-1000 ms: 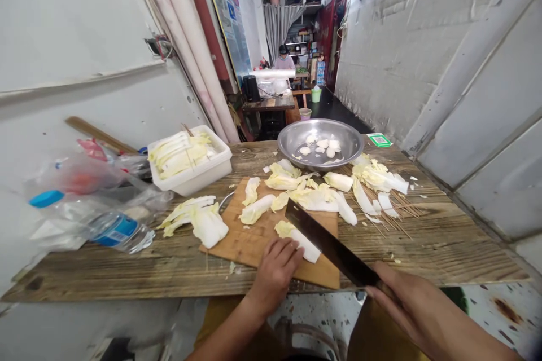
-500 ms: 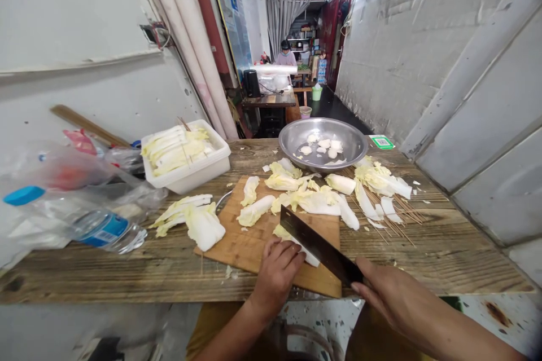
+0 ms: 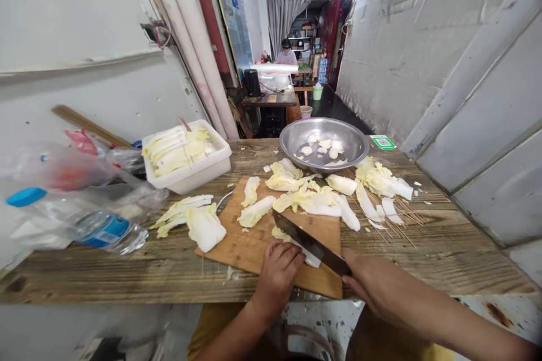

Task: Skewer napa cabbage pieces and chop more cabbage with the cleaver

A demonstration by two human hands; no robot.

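Observation:
My right hand (image 3: 372,282) is wrapped round the handle of a cleaver (image 3: 311,243), whose dark blade slants up and left over the cutting board (image 3: 237,248). Under and beside the blade lies a piece of napa cabbage leaf (image 3: 312,259), partly hidden. With curled fingers, my left hand (image 3: 280,268) presses that leaf against the board, close to the blade. More cabbage leaves (image 3: 256,211) rest along the board's far side. Whether the edge touches the leaf I cannot tell.
A white tub (image 3: 186,177) of skewered cabbage stands behind left, a steel basin (image 3: 324,163) with white pieces behind. Bamboo skewers (image 3: 400,225) and leaves lie right. A plastic bottle (image 3: 108,231) and bags lie left. Farther back, a person (image 3: 287,55) is at another table.
The cleaver and my right hand have moved a little left, bringing the blade nearer the fingers of my left hand. My left hand stays on the leaf.

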